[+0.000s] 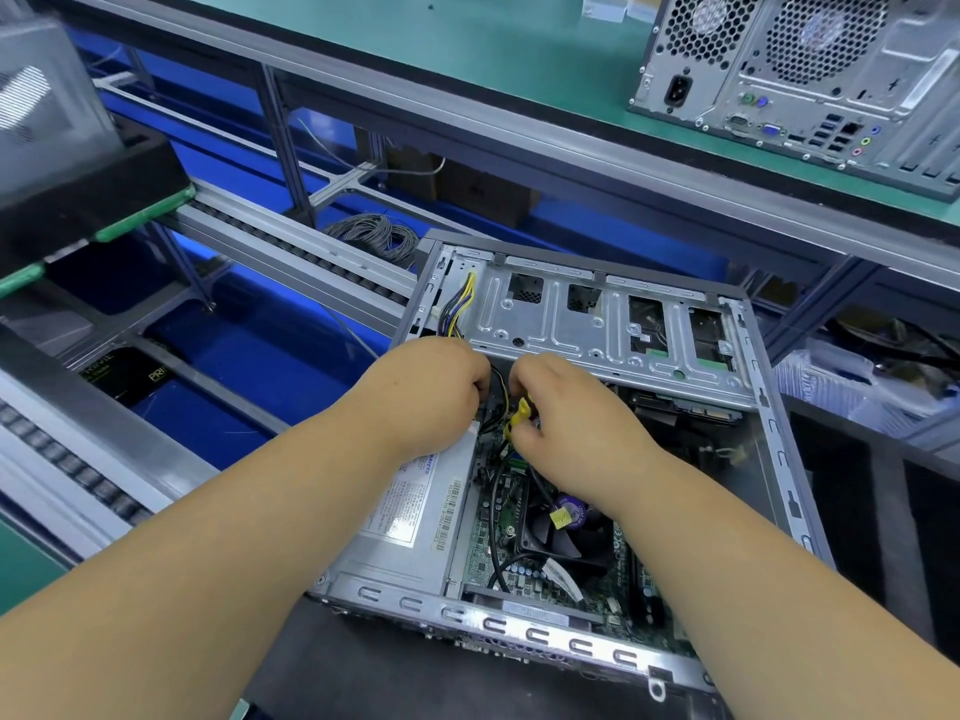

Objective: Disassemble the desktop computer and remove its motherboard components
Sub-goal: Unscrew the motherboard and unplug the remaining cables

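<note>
Desktop case (769,423), open, lay at centre frame; motherboard (493,558) and fan (558,532) showed at its lower middle, power supply (410,517) to their left. My left hand (431,394) curled round black cables (496,402). My right hand (566,413) pinched a yellow connector (521,414). Second tower (800,80) stood upper right on the green bench (467,49).

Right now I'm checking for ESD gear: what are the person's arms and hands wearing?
Nothing visible. Both forearms are bare up to the frame edge, with no sleeves in view. The left hand and right hand are ungloved, and no wrist strap, watch or ring shows.
</note>
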Motion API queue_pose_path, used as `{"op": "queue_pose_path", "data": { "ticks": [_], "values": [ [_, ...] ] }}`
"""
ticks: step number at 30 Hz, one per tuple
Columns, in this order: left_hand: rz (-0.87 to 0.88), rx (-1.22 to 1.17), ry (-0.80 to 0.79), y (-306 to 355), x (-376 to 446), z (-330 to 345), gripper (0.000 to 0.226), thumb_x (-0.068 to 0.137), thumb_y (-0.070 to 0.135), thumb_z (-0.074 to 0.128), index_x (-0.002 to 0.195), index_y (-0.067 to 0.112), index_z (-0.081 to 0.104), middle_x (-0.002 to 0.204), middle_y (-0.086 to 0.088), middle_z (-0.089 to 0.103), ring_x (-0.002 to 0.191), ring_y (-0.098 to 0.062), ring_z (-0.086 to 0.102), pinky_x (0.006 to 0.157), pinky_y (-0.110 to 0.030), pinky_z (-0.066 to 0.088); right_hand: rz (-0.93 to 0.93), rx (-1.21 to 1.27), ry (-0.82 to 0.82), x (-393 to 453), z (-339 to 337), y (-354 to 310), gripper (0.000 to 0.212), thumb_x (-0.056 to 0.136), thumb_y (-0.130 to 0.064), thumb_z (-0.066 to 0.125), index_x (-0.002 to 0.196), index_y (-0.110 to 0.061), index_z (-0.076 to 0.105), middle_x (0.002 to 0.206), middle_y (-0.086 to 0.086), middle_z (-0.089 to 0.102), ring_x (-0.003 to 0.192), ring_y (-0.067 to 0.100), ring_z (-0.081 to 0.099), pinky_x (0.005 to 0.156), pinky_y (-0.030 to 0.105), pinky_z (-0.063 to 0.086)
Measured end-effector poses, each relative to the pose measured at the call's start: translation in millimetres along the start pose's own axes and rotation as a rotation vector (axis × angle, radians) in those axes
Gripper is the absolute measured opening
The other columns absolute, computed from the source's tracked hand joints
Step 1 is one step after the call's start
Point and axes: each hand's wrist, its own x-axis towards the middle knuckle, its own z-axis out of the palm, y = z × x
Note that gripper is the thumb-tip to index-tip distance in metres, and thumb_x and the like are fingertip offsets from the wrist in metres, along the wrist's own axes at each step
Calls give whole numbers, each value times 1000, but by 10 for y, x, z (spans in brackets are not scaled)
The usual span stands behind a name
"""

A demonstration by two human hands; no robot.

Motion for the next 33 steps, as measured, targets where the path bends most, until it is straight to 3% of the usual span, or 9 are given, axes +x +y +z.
{"op": "queue_pose_path", "data": {
  "ticks": [2, 6, 12, 17, 20, 23, 26, 29, 33],
  "values": [
    [0, -2, -3, 5, 6, -4, 26, 86, 9, 43, 92, 18, 67, 92, -2, 61, 83, -22, 56, 73, -41, 51, 10, -25, 0, -2, 6, -6, 18, 83, -24, 51, 97, -16, 44, 92, 1, 47, 80, 27, 45, 62, 35, 34],
    [-4, 11, -17, 24, 13, -8, 27, 87, 10, 43, 92, 19, 67, 94, -1, 61, 84, -21, 57, 72, -39, 52, 29, -237, 90, -4, 42, 21, 30, 94, -49, 41, 85, -21, 38, 64, -6, 40, 62, 24, 44, 52, 32, 27],
    [-2, 3, -13, 18, 9, -10, 26, 87, 11, 43, 92, 19, 67, 92, -1, 63, 83, -20, 57, 74, -40, 52, 11, -95, 86, 4, 36, 11, 22, 84, -32, 50, 98, -17, 43, 82, -1, 49, 75, 28, 48, 60, 34, 27],
    [1, 7, -9, 20, 6, -17, 25, 86, 10, 43, 90, 19, 66, 90, 0, 62, 80, -19, 57, 70, -39, 52, 66, -338, 125, 7, 101, -22, 33, 95, -52, 35, 92, -20, 39, 69, -2, 48, 61, 26, 44, 63, 34, 31],
    [0, 13, -13, 18, 2, -21, 26, 87, 11, 43, 92, 18, 66, 90, 0, 62, 82, -20, 57, 72, -40, 52, 45, -178, 93, 24, 73, -20, 22, 94, -39, 48, 101, -17, 45, 82, -2, 53, 74, 26, 51, 67, 33, 31],
    [-4, 17, -13, 21, 3, -22, 24, 86, 11, 43, 92, 17, 66, 90, -1, 62, 82, -20, 57, 72, -41, 52, -5, -32, 60, 11, 36, -38, 23, 84, -26, 55, 103, -16, 47, 93, -2, 44, 80, 22, 41, 71, 33, 30],
    [-3, 17, -8, 26, 2, -25, 25, 86, 11, 42, 91, 17, 66, 90, -2, 62, 82, -21, 57, 72, -41, 52, 20, -165, 77, 1, 56, -61, 25, 90, -37, 49, 102, -16, 43, 86, -3, 37, 71, 22, 36, 67, 34, 31],
    [-7, 18, -25, 35, 6, -35, 28, 86, 10, 43, 93, 20, 68, 93, 0, 62, 83, -20, 58, 73, -38, 52, 77, -324, 100, 11, 72, -30, 29, 96, -46, 41, 97, -18, 40, 75, 0, 52, 63, 27, 45, 59, 33, 29],
    [-9, 12, -30, 32, 10, -35, 28, 87, 10, 43, 94, 21, 68, 94, 0, 62, 85, -19, 57, 73, -37, 51, 66, -82, 55, 17, 42, -14, 20, 89, -31, 57, 101, -18, 48, 92, 1, 55, 80, 27, 52, 62, 33, 34]
  ]
}}
